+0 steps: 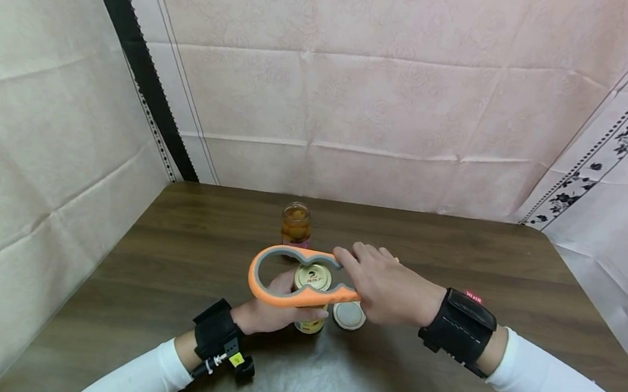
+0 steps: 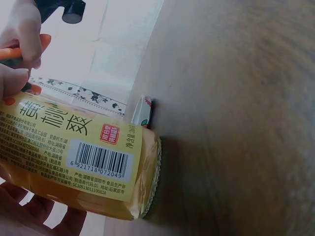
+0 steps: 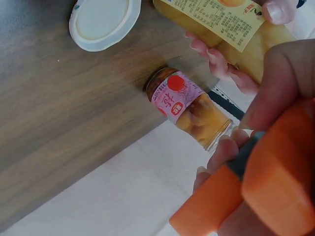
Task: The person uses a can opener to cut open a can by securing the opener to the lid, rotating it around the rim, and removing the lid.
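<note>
My left hand grips a glass jar of yellow fruit with a yellow label, near the middle of the table. A cream-coloured metal lid is on this jar. My right hand holds the handles of an orange jar opener with grey scalloped inner edges. In the head view the opener's loop lies over the jar, and the lid shows through it. Whether its edges touch the lid, I cannot tell. The right wrist view shows the fingers curled around the orange handles.
Behind the hands stands an uncovered jar of amber fruit with a pink label. A loose white lid lies on the wooden table just right of the held jar. Pale cloth hangs behind the table and at both sides.
</note>
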Available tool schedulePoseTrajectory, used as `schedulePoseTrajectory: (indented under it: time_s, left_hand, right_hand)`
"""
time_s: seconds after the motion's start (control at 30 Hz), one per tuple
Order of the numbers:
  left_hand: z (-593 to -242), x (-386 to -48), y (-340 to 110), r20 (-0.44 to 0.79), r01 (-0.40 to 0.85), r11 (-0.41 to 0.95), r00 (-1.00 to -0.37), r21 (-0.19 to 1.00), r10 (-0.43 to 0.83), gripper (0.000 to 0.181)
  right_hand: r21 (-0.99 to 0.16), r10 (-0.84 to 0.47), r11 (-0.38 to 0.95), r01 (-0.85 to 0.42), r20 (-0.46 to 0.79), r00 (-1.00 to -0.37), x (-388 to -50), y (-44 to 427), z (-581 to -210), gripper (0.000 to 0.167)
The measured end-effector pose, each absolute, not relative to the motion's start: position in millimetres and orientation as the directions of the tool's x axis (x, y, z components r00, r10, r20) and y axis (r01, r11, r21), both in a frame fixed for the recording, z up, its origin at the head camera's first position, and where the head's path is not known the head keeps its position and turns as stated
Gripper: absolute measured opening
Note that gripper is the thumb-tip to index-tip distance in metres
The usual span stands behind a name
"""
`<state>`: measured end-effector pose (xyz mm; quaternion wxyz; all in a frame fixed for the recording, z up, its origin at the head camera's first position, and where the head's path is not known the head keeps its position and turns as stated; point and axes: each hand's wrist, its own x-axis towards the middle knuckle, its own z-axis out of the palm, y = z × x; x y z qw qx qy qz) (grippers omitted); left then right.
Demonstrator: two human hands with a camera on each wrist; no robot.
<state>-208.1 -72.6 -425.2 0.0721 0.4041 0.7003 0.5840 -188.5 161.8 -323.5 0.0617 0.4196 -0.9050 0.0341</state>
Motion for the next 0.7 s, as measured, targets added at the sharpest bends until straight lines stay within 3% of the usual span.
schedulePoseTrajectory:
  time_s: [0.47,0.7]
  left_hand:
    - [-426,-201,-73,0.281,0.432,0.079,-0.705,0.899,0.652,0.058]
    - [-425,-202,-74,0.313,0.446,0.036,-0.68,0.894,0.663,0.053]
  right_hand:
    - [0.056,-0.782,0.622,-0.781,0.091,-0.616,-190,154,-323,0.063]
    - [0.081,-0.762,0.647,-0.758,0.074,-0.643,-188,150,-321,0.061]
